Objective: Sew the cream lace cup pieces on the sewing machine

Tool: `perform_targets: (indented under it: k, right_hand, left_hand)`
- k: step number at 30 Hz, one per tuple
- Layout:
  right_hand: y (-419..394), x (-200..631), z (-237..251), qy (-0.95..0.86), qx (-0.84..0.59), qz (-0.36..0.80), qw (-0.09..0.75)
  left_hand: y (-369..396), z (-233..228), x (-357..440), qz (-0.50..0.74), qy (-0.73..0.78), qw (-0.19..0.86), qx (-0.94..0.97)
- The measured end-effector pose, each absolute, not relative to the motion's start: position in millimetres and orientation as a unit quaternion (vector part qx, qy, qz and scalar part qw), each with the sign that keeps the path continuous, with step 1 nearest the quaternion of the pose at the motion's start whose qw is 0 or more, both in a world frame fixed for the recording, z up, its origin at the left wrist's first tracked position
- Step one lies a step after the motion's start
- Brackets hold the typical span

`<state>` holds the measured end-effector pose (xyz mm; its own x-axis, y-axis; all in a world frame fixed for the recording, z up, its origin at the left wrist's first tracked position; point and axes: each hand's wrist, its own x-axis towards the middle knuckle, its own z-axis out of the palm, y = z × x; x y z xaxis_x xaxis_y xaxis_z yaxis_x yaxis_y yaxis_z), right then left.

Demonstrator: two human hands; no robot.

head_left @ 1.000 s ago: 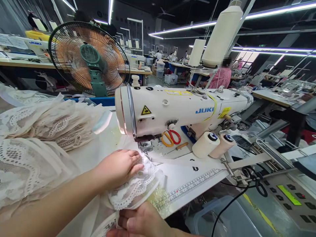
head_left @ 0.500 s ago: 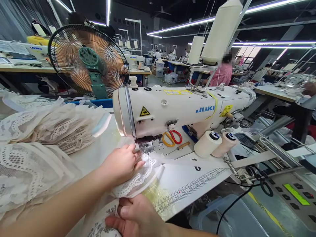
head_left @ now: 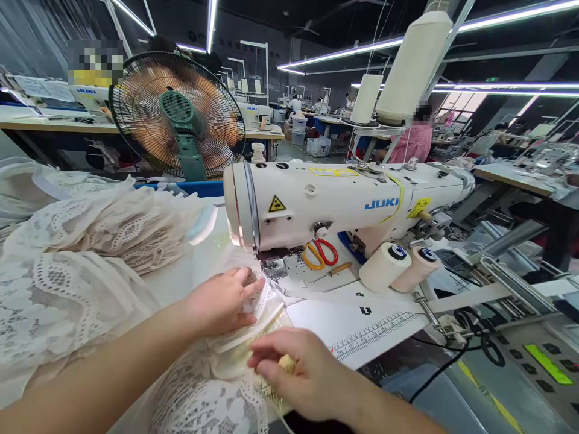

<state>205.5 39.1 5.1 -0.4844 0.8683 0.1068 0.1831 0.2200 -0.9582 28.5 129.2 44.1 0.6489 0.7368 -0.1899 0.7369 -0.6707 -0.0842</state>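
My left hand (head_left: 221,301) lies on white lace fabric (head_left: 265,301) just in front of the sewing machine's needle area, fingers spread and pressing it flat. Lower right, my right hand (head_left: 307,374) is curled, thumb and forefinger pinched at the fabric's near edge. A small yellowish piece shows among its fingers; I cannot make out what it is. More lace (head_left: 208,392) hangs down between my forearms. The white JUKI sewing machine (head_left: 294,205) stands directly ahead; its needle is hidden under the head.
A heap of lace pieces (head_left: 90,241) fills the left. Red-and-yellow-handled scissors (head_left: 326,252), a wooden-handled tool (head_left: 339,269) and two thread cones (head_left: 384,266) sit right of the needle area. A fan (head_left: 178,114) stands behind, a control panel (head_left: 534,367) at lower right.
My right hand has moved right and slightly up, away from the lower lace. My left hand's fingers have spread flatter on the fabric. The view has shifted slightly left.
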Motion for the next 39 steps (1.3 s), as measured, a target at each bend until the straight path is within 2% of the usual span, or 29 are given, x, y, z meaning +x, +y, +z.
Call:
perform_targets:
  k: [2, 4, 7, 9, 13, 19, 31, 39]
  right_hand:
    - [54.8, 226.1, 11.8, -0.809, -0.416, 0.278, 0.310]
    - [70.3, 239.9, 13.9, -0.860, -0.439, 0.138, 0.220]
    - [82.7, 250.6, 9.4, -0.893, -0.435, 0.053, 0.105]
    - [82.2, 254.4, 4.9, -0.905, -0.415, 0.032, 0.087]
    - [71.8, 257.3, 1.0, -0.919, -0.382, 0.015, 0.102]
    - [53.4, 243.0, 3.7, -0.927, -0.358, 0.058, 0.097]
    - [34.5, 232.2, -2.6, -0.901, -0.407, 0.101, 0.114]
    - [47.4, 225.5, 5.4, -0.879, -0.433, 0.164, 0.115]
  left_hand:
    - [121.1, 37.4, 29.2, -0.081, 0.365, 0.003, 0.928]
    - [109.3, 28.8, 32.3, -0.067, 0.311, 0.014, 0.948]
    - [89.2, 16.3, 36.9, -0.061, 0.271, 0.021, 0.960]
    - [77.6, 10.5, 37.1, -0.026, 0.282, 0.011, 0.959]
    - [67.4, 7.3, 29.0, 0.054, 0.312, 0.028, 0.948]
    - [80.7, 9.9, 11.2, 0.066, 0.308, 0.000, 0.949]
    - [92.2, -1.0, 8.9, 0.149, 0.196, 0.040, 0.968]
    - [109.3, 0.5, 8.7, 0.164, 0.187, 0.028, 0.968]
